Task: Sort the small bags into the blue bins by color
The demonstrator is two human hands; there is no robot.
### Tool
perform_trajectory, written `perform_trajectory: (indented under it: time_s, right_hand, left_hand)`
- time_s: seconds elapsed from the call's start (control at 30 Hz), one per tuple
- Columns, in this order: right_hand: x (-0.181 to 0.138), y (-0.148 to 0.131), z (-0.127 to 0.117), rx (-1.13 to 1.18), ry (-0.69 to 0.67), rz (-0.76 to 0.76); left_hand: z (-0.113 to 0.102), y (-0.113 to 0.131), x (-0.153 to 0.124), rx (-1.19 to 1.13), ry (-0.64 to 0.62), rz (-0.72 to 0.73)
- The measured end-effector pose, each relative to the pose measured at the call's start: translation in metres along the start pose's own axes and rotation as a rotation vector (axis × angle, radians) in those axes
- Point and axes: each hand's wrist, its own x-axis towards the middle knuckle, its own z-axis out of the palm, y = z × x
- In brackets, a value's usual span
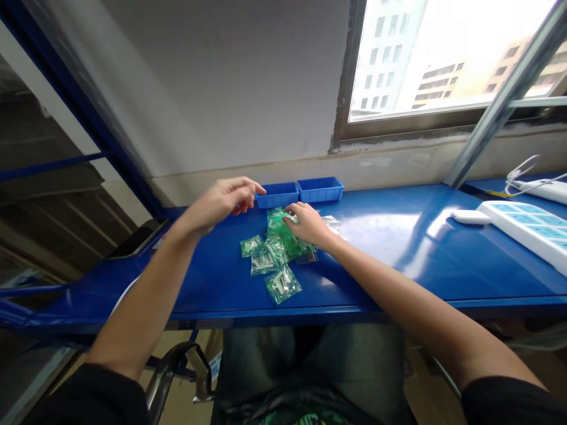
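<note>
Head view: my right hand (308, 223) lies palm down on the far end of a pile of small green bags (274, 254) in the middle of the blue table (398, 248). Its fingers are bent onto the top bag and touch it, but I cannot tell whether they really grip it. My left hand (224, 200) hovers above the table just beside the left blue tray (277, 195), fingers and thumb drawn together. I cannot tell whether anything small sits between them.

I judge the step to be picking through the bags one at a time. The next move calls for lifting the top bag free without dragging its neighbours.

Each bag holds small pale parts. One bag (283, 284) lies apart at the near edge of the pile, and a clear bag (333, 223) lies just past my right hand. The right blue tray (320, 189) touches the left one; their near walls hide whatever is inside.
</note>
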Motion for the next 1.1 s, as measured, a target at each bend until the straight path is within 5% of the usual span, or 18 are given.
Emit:
perform_trajectory:
  time_s: [0.17, 0.27, 0.47, 0.6, 0.73, 0.97, 1.1]
  right_hand:
    - [-0.001, 0.002, 0.004, -0.062, -0.071, -0.008]
    - [-0.002, 0.001, 0.006, -0.013, -0.075, -0.018]
    - [0.000, -0.008, 0.007, 0.272, 0.070, 0.096]
    - [0.003, -0.020, 0.002, 0.632, 0.064, 0.261]
    - [0.003, -0.028, 0.001, 0.917, 0.064, 0.339]
    - [0.004, -0.017, 0.001, 0.663, 0.229, 0.078]
    - [0.001, -0.017, -0.004, 0.420, 0.322, -0.234]
  left_hand:
    - [0.062, -0.047, 0.022, 0.269, 0.026, -0.058]
    - [0.083, -0.069, 0.024, 0.118, 0.036, -0.056]
    - [0.072, -0.070, 0.020, -0.357, 0.147, 0.030]
    - [0.066, -0.064, 0.017, -0.396, 0.178, 0.233]
    - [0.069, -0.059, 0.011, -0.333, 0.142, 0.272]
    - [0.072, -0.057, 0.010, -0.252, 0.137, 0.195]
    - [0.073, -0.054, 0.009, -0.502, 0.098, 0.129]
